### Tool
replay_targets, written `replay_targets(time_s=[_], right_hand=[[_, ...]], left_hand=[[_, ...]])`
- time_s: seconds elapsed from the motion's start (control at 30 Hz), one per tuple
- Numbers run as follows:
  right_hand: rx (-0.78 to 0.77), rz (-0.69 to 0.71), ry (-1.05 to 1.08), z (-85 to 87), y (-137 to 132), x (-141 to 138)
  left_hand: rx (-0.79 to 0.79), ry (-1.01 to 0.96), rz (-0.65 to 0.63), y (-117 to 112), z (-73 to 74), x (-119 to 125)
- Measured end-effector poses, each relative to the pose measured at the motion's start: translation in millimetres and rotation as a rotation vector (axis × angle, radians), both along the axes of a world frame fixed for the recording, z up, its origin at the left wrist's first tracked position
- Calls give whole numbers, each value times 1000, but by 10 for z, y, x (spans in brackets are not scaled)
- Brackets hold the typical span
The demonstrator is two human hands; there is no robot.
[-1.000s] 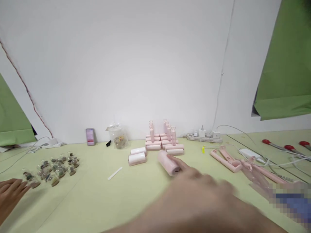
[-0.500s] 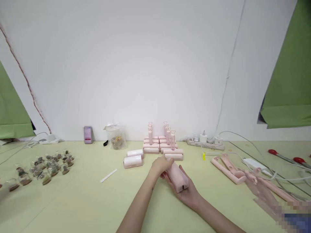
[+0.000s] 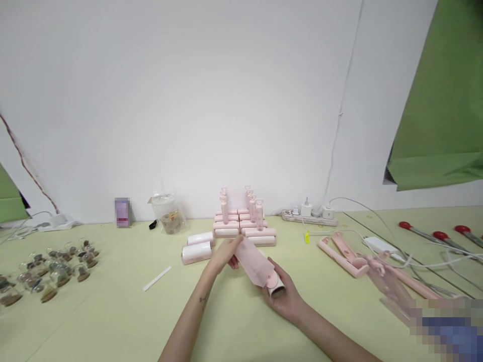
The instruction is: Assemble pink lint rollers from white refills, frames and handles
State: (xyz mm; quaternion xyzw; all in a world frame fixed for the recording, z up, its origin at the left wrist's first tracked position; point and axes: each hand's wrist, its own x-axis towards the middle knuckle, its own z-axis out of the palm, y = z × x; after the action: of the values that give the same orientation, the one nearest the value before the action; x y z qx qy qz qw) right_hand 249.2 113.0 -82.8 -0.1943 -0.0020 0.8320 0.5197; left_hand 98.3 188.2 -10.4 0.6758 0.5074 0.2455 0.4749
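My right hand (image 3: 289, 299) is closed around a lint roller (image 3: 277, 285), whose white roll and dark hollow core show at the near end beside a round pink end piece. Over the roller's upper side lies a translucent pale pink cover (image 3: 254, 261), tilted off the roll. The fingers of my left hand (image 3: 226, 253) grip the cover's far end; its fingertips are partly hidden. Just beyond my hands stand several pink lint rollers (image 3: 260, 233) in two rows, their handles upright. Left of them lie two white rolls (image 3: 196, 252).
A white strip (image 3: 157, 278) lies at left, near several small glass domes (image 3: 59, 275). At the back are a bagged tub (image 3: 168, 213) and a power strip (image 3: 309, 219). Pink plastic parts (image 3: 343, 256), cables and red-ended rods (image 3: 418, 231) lie at right.
The pink cover has shifted and tilted off the roller, baring the white roll and its core. My left hand has moved slightly left with the cover's end. The camera view has turned a little right.
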Motion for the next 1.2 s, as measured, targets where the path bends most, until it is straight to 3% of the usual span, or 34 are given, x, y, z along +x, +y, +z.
replay_targets(time_s=[0.2, 0.3, 0.4, 0.5, 0.63, 0.87, 0.93, 1.03, 1.2], right_hand=[[7, 67, 86, 48, -56, 22], [33, 67, 124, 36, -75, 28], [43, 80, 144, 67, -99, 32], [40, 118, 133, 192, -130, 18], [52, 141, 82, 393, -195, -85], [52, 110, -358, 398, -419, -347], [62, 126, -386, 391, -459, -360], [51, 172, -371, 416, -476, -344], [30, 292, -239, 430, -443, -285]], left_hand=[[235, -285, 57, -163, -302, -635], [291, -294, 53, -304, -458, -862], [286, -205, -23, -440, -535, -910], [319, -1, -74, -555, -509, -826], [607, 77, -50, -719, -368, -634], [917, 111, -378, -937, -209, -478], [894, 94, -406, -954, -203, -492], [741, -13, -345, -956, -208, -507], [503, -297, -137, -849, -230, -539]])
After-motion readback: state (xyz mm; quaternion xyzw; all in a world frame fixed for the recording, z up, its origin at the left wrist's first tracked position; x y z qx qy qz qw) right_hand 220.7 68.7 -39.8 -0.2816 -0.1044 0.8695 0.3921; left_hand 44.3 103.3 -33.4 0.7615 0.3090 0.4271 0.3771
